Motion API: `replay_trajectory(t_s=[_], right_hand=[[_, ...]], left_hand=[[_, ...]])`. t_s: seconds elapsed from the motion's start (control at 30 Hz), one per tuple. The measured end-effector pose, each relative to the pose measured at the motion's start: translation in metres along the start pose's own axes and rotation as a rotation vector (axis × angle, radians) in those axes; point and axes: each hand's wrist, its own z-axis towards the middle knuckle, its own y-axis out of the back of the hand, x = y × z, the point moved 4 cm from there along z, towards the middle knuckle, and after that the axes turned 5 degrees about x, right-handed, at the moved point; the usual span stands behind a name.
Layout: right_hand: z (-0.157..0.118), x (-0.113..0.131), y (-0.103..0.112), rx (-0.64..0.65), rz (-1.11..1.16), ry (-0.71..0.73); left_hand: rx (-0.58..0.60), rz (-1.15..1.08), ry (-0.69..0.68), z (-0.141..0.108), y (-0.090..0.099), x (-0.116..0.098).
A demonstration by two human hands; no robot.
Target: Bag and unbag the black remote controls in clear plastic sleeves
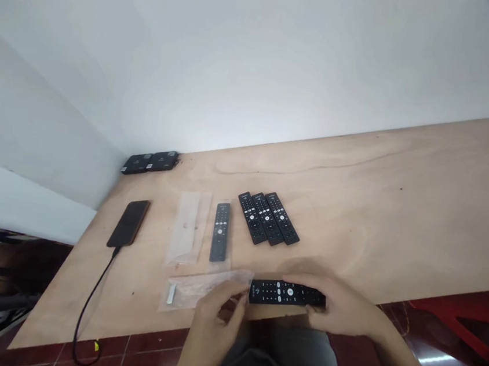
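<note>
My right hand (340, 306) grips the right end of a black TV remote control (287, 294), which lies flat and crosswise in front of me. My left hand (222, 314) pinches the mouth of a clear plastic sleeve (202, 290) at the remote's left end. The sleeve stretches left across the plywood table (354, 218), with a small white item (170, 293) inside it. The remote's tip and the sleeve's mouth nearly meet, though my fingers partly hide that spot.
Several black remotes (268, 218) lie side by side beyond my hands. Another remote (220, 232) rests on a clear bag (188, 228). A smartphone (129, 223) with a black cable (94, 301) lies left. A dark device (150, 162) sits in the far corner against the white wall.
</note>
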Motion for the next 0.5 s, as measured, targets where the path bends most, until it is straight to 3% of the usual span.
replay_trajectory(t_s=[0.17,0.37,0.5], right_hand=[[-0.002,-0.005,-0.001,-0.019,0.012,0.003],[0.0,-0.002,0.001,-0.005,-0.055,0.014],[0.005,0.004,0.004,0.019,-0.088,0.044]], left_hand=[[0.149,0.002,-0.056,0.004,0.005,0.007],[0.129,0.16,-0.17,0.009,0.008,0.012],[0.193,0.261,-0.312,0.013,0.013,0.013]])
